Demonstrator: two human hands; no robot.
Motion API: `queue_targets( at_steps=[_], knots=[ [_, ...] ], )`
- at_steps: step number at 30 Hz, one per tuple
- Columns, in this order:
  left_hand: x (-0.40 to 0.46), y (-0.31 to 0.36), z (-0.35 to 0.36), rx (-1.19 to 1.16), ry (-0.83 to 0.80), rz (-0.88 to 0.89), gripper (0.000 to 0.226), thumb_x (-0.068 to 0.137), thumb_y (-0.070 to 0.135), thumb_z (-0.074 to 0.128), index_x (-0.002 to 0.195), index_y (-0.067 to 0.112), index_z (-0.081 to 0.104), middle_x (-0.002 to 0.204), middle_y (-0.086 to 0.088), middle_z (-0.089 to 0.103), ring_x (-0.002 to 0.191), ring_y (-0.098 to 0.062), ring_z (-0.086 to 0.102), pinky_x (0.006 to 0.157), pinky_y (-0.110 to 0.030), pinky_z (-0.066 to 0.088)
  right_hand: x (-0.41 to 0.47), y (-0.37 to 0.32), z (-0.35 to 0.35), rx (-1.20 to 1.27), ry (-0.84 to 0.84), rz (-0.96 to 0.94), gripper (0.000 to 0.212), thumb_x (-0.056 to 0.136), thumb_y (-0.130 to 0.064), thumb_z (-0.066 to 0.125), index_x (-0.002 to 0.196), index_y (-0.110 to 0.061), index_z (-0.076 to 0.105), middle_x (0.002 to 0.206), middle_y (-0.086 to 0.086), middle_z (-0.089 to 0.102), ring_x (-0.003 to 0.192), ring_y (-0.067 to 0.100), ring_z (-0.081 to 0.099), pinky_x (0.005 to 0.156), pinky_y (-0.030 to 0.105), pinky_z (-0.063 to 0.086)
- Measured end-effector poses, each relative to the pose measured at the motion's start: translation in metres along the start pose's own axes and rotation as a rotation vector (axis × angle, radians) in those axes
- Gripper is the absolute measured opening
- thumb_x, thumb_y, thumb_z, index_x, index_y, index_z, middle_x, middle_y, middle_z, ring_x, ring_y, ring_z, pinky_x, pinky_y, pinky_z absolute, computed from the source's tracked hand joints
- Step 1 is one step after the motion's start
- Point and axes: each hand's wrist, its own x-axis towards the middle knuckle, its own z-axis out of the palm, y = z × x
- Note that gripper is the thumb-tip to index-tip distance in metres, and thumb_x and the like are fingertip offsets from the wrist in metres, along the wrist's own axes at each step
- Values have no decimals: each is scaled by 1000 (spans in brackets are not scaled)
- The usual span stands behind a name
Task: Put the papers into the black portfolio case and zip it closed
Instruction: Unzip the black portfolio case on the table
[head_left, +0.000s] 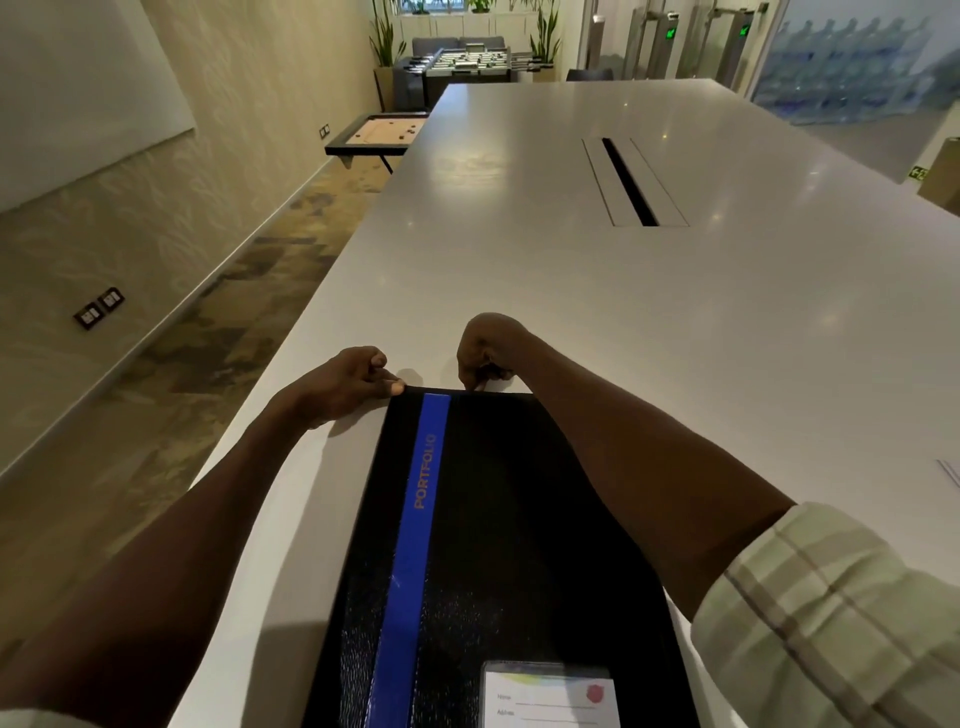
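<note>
Zipping stage: black portfolio case (498, 545) lies closed and flat on the white surface (623, 312).

Left hand (348, 382) pinches the far-left corner of the case, steadying it. Right hand (485, 353) has its fingers (480, 383) curled at the far edge, apparently pinching the zip pull; the pull itself is hidden. No papers are visible, so they are judged inside. Zip closure is judged not yet complete.
</note>
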Motion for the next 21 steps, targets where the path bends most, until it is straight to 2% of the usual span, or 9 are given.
queue_targets(
  at_steps=[3,6,9,11,13,15,18,21],
  knots=[
    [1,0,1,-16,-5,-7,39,89,-8,60,75,17,33,87,-20,62,80,-18,54,66,-21,48,0,11,-2,5,11,12,40,98,-14,50,59,-8,53,56,3,50,56,14,36,56,23,32],
    [1,0,1,-43,2,-12,38,89,-10,58,75,16,34,89,-21,63,78,-17,57,62,-16,50,1,25,-3,12,75,10,44,96,-14,53,53,-9,54,40,2,51,54,13,35,53,23,33],
    [2,0,-2,8,-12,-21,36,89,-6,61,75,16,36,91,-22,63,83,-20,55,63,-18,48,1,36,-2,5,122,-20,36,96,-16,56,61,-11,48,60,2,44,56,14,34,57,23,32],
    [3,1,-4,65,-32,-40,31,89,-2,62,75,15,40,87,-18,61,84,-21,52,66,-23,44,4,48,-1,66,127,-101,30,94,-14,60,65,-9,53,67,3,45,58,14,37,57,21,34],
    [5,3,-5,181,-55,-51,21,90,4,64,79,12,49,85,-12,59,82,-20,50,68,-27,39,5,62,1,231,167,-227,13,88,-10,68,79,0,67,75,8,57,63,16,48,58,21,40],
    [7,6,-4,287,-75,-54,6,91,7,63,89,12,59,85,-4,61,84,-16,53,71,-25,41,6,76,7,382,207,-370,22,83,-5,72,101,7,72,87,15,63,69,17,55,61,23,45],
    [10,11,1,444,-79,-50,16,94,6,57,105,13,66,101,-2,66,96,-14,58,82,-27,44,7,92,11,409,242,-532,19,82,0,69,101,4,73,91,14,69,63,11,58,57,20,50],
    [14,19,14,559,-78,-3,19,94,10,57,107,16,69,105,3,67,101,-12,59,84,-26,44,8,104,10,348,222,-645,20,85,0,67,103,-4,75,100,6,74,77,9,66,66,15,54]
  ],
)
